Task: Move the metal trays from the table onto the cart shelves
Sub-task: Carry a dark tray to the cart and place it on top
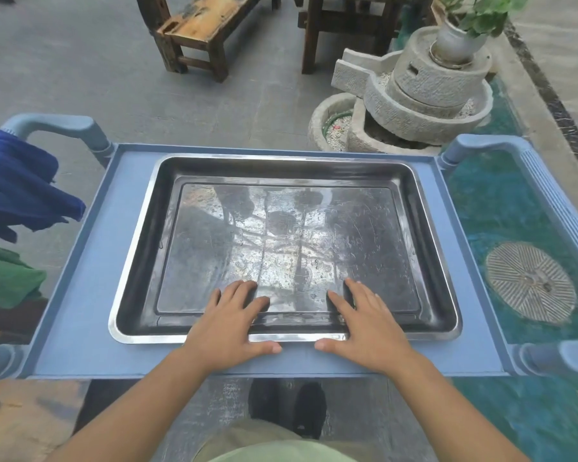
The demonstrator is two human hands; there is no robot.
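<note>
A: Where is the tray?

B: The tray [281, 235] lies flat on the top shelf [90, 295] of the cart [427, 201]. It sits about centred, long sides running left to right, with blue shelf showing all round it.

A: And the hands?

B: Both lie flat, fingers straight and spread, gripping nothing. The left hand [227, 325] and right hand [367, 328] reach over the near rim. The fingers rest on the tray floor and the thumbs on the shelf just near of the rim.

A: What is hard to make out?

B: The shelf hides whatever is under it. Only dark shoes [287, 405] show on the floor near it. The near right handle [561, 358] is blurred and cut by the edge. At the left, a blue cloth [17, 188] and a green cloth [7, 278] run out of view. The dark shapes mirrored in the tray floor are too smeared to tell.

A: How does the tray look?

B: It is shallow, rectangular metal with rounded corners, a bright flat rim and dark sloping walls. A stepped panel forms the floor, which is scratched, spotted and shiny.
</note>
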